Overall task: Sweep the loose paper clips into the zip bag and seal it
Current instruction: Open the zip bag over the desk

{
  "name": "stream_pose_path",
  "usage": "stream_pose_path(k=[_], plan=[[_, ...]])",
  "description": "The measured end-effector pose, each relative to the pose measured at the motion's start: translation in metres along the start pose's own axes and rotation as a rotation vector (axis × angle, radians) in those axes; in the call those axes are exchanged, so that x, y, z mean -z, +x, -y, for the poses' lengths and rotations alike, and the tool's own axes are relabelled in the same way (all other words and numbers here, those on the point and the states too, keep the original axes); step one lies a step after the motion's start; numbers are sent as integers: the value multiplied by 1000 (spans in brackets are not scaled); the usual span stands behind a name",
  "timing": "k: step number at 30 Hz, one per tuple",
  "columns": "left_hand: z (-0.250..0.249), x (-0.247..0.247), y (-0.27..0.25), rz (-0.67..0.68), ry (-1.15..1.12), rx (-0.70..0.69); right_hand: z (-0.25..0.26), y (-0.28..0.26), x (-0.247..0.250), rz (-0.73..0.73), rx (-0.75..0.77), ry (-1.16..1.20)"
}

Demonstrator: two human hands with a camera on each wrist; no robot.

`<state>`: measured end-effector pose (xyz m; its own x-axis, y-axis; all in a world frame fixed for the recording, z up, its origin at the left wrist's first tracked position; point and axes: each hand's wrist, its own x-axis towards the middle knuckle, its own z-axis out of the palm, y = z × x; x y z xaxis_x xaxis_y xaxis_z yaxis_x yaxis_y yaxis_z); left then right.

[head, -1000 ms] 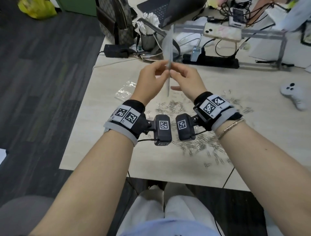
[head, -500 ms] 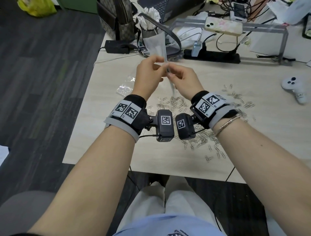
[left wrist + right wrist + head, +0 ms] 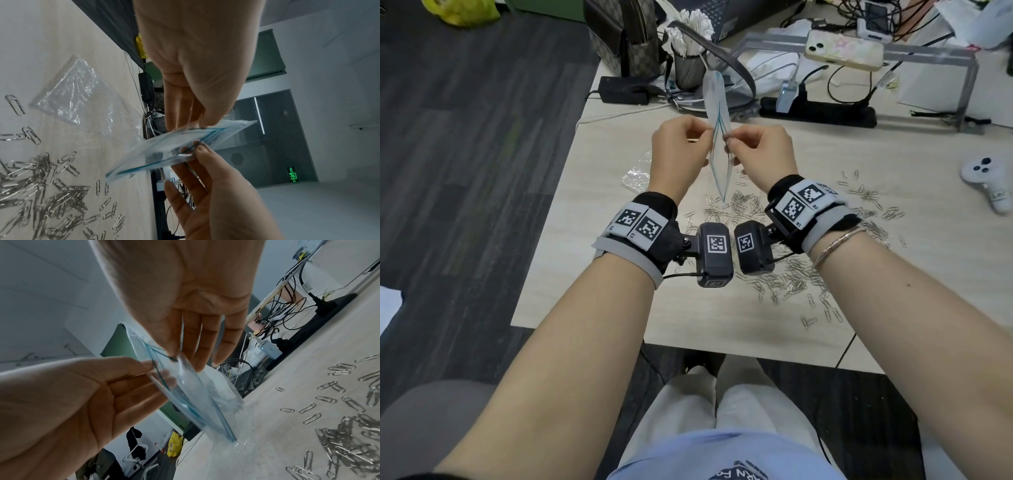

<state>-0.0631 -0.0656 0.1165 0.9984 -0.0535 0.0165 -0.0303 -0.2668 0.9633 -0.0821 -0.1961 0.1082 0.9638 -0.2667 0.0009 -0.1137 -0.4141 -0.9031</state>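
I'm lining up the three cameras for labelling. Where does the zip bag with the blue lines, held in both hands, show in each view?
Head: zip bag upper centre, pinched between left hand and right hand.
Left wrist: centre, slanting from lower left to upper right.
Right wrist: centre, slanting down toward the right.
Shared landmark: the heap of paper clips on the table, lower left in the left wrist view, lower right in the right wrist view.

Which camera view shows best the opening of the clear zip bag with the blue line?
The right wrist view: the clear zip bag with the blue line fills the middle, its two lips pulled apart between left hand and right hand. The left wrist view shows it more edge-on; the head view shows it small, between the fingers.
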Motion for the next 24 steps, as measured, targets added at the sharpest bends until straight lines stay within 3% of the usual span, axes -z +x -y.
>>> stream_pose_path(k=[4, 14, 21, 24], plan=[[-1, 0, 1, 11, -17, 46, 1, 0, -4, -10, 15, -2], [-5, -2, -1, 48, 58, -9, 6, 1, -5, -10, 89, -47], [8, 15, 13, -217, 103, 20, -3, 12, 7, -123, 24, -35], [7, 16, 13, -185, 80, -8, -3, 12, 8, -90, 5, -36]])
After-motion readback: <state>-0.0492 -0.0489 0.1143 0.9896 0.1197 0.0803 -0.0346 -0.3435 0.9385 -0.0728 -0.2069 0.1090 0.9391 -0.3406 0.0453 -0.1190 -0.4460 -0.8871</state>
